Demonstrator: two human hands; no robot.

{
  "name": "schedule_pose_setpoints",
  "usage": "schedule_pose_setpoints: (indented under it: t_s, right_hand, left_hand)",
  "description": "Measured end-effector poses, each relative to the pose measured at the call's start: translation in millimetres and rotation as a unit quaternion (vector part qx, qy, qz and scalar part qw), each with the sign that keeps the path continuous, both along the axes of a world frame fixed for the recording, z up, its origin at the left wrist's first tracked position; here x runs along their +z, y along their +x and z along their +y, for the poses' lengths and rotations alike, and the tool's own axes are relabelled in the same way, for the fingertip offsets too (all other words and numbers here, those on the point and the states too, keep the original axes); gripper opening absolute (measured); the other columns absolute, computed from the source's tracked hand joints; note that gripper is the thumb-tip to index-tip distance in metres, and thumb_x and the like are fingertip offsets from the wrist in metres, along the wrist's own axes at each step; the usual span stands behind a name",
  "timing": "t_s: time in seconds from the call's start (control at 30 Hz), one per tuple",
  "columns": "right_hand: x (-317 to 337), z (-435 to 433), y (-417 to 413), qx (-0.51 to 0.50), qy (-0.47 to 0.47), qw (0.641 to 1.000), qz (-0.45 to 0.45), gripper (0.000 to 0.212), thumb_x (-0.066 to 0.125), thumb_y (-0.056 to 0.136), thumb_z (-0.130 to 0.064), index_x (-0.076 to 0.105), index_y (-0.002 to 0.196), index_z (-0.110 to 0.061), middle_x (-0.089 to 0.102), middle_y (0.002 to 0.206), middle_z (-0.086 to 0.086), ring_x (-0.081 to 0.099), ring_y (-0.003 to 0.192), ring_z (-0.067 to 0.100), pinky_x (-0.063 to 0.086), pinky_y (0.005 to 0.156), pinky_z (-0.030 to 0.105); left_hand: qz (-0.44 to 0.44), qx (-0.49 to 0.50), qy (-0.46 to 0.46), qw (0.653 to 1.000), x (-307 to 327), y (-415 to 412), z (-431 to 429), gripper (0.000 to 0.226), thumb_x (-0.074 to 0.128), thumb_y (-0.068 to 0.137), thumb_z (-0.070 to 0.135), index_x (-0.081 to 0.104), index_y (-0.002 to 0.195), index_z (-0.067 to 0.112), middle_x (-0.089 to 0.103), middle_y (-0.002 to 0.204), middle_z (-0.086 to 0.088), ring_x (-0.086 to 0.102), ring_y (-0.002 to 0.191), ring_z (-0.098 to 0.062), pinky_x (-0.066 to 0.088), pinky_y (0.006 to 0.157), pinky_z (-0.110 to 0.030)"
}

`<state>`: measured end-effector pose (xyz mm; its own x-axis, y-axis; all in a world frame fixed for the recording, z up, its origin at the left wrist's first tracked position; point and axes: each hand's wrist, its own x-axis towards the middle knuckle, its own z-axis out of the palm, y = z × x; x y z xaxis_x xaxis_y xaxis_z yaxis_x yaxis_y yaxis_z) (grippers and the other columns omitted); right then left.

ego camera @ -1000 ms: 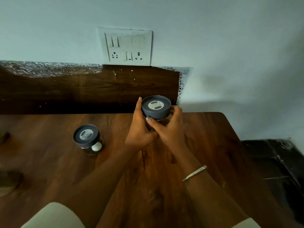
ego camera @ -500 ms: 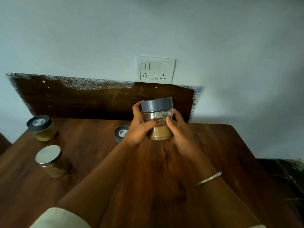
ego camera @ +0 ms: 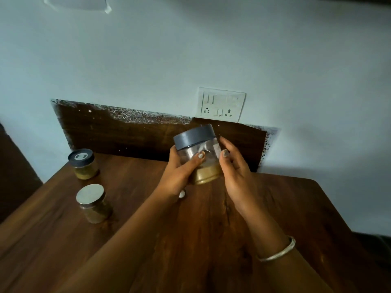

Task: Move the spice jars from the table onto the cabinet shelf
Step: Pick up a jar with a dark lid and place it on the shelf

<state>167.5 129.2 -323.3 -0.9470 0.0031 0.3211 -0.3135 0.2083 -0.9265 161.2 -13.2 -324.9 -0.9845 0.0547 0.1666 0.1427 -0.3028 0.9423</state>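
Spice jar (ego camera: 209, 161) — tan powder inside

The left hand (ego camera: 179, 176) is covering the near-left side of the held jar (ego camera: 198, 157), whose label is blurring. Under that wrist a white scrap (ego camera: 182, 194) is peeking out, too little to identify. A pale fixture (ego camera: 78, 3) is running off the top edge. On the far-left jar (ego camera: 83, 166), the lid print is showing too small to read.

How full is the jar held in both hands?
Mostly empty: brown powder fills only the bottom of the jar, with clear wall above it. Grey lid is on.
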Motion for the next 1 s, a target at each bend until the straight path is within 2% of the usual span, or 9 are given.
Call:
schedule_pose_setpoints:
  t_s: [0.1, 0.23, 0.33, 0.4, 0.47, 0.53, 0.73, 0.83, 1.0]
  right_hand:
    - [3.7, 1.7, -2.0, 0.125, -0.091, 0.986, -0.067, 0.059, 0.055, 0.081, -0.047, 0.039, 0.137, -0.038, 0.06, 0.12, -0.008, 0.059, 0.112, 0.013, 0.048, 0.097, 0.046]
    - [2.0, -2.0, 2.2, 0.141, -0.109, 0.983, -0.046, 0.053, 0.064, 0.082, -0.03, 0.047, 0.132, -0.034, 0.063, 0.121, -0.001, 0.061, 0.112, 0.02, 0.052, 0.091, 0.044]
    - [0.5, 1.7, 4.7, 0.017, -0.089, 0.996, -0.015, 0.079, 0.078, 0.067, -0.044, 0.041, 0.135, -0.031, 0.06, 0.121, -0.001, 0.061, 0.11, 0.017, 0.054, 0.089, 0.039]
    - [3.1, 4.8, 5.2, -0.042, -0.032, 0.999, -0.014, 0.101, 0.076, 0.053, -0.062, 0.034, 0.139, -0.032, 0.054, 0.127, 0.0, 0.058, 0.112, 0.015, 0.053, 0.09, 0.038]
    - [6.3, 6.9, 4.7, -0.063, 0.018, 0.998, -0.016, 0.112, 0.068, 0.046, -0.074, 0.03, 0.141, -0.031, 0.048, 0.131, -0.001, 0.053, 0.116, 0.011, 0.052, 0.091, 0.033]
    - [8.7, 10.8, 4.7, -0.053, 0.04, 0.998, -0.006, 0.109, 0.063, 0.048, -0.079, 0.032, 0.141, -0.032, 0.045, 0.13, -0.004, 0.05, 0.116, 0.01, 0.052, 0.087, 0.028]
    - [18.5, 31.5, 0.7, 0.053, -0.025, 0.998, -0.03, 0.081, 0.069, 0.065, -0.055, 0.032, 0.136, -0.045, 0.058, 0.116, -0.004, 0.066, 0.097, 0.016, 0.055, 0.068, 0.027]
    - [17.4, 37.0, -1.2, 0.092, -0.035, 0.994, -0.045, 0.089, 0.071, 0.067, -0.047, 0.023, 0.142, -0.045, 0.054, 0.126, 0.002, 0.066, 0.1, 0.016, 0.056, 0.07, 0.03]
    - [13.4, 42.2, -2.6, 0.062, -0.061, 0.996, -0.024, 0.09, 0.076, 0.06, -0.044, 0.028, 0.134, -0.053, 0.051, 0.13, 0.0, 0.061, 0.111, 0.02, 0.057, 0.081, 0.037]
  left_hand:
    - [-0.008, -0.011, 0.042, 0.999, 5.0, -1.5, -4.7, 0.061, 0.057, 0.076, 0.032, 0.037, 0.129, 0.008, 0.055, 0.118, -0.019, 0.06, 0.099, -0.028, 0.053, 0.073, -0.039]
    - [0.013, -0.006, -0.036, 0.999, 7.1, -2.2, -1.5, 0.057, 0.056, 0.077, 0.039, 0.042, 0.126, 0.013, 0.061, 0.113, -0.01, 0.065, 0.095, -0.018, 0.054, 0.073, -0.028]
    - [0.057, 0.014, -0.135, 0.989, 7.2, -3.9, 2.8, 0.047, 0.05, 0.086, 0.038, 0.044, 0.128, 0.019, 0.066, 0.106, 0.001, 0.066, 0.092, -0.006, 0.051, 0.075, -0.023]
    - [0.053, -0.008, -0.164, 0.985, 6.1, -4.8, 6.5, 0.06, 0.05, 0.09, 0.032, 0.024, 0.143, 0.025, 0.062, 0.116, 0.004, 0.064, 0.1, -0.003, 0.053, 0.078, -0.02]
    - [0.042, -0.049, -0.156, 0.986, 4.4, -6.2, 9.8, 0.076, 0.05, 0.092, 0.027, -0.001, 0.148, 0.033, 0.049, 0.138, -0.004, 0.055, 0.119, -0.015, 0.049, 0.096, -0.034]
    - [0.041, -0.072, -0.123, 0.989, 3.9, -7.9, 9.5, 0.086, 0.054, 0.087, 0.028, -0.008, 0.146, 0.036, 0.044, 0.143, -0.006, 0.05, 0.125, -0.022, 0.044, 0.102, -0.044]
    - [0.042, -0.078, -0.072, 0.993, 5.1, -18.5, 4.7, 0.081, 0.059, 0.082, 0.029, 0.012, 0.148, 0.033, 0.062, 0.116, 0.014, 0.061, 0.11, -0.012, 0.052, 0.086, -0.032]
    - [0.049, -0.095, -0.091, 0.99, 8.6, -17.3, 8.6, 0.084, 0.061, 0.081, 0.036, 0.008, 0.148, 0.035, 0.057, 0.122, 0.015, 0.059, 0.113, -0.014, 0.052, 0.087, -0.038]
    - [0.121, -0.072, -0.211, 0.967, 17.5, -13.3, 8.6, 0.077, 0.057, 0.085, 0.035, 0.007, 0.144, 0.037, 0.056, 0.121, -0.005, 0.059, 0.109, -0.018, 0.054, 0.089, -0.036]
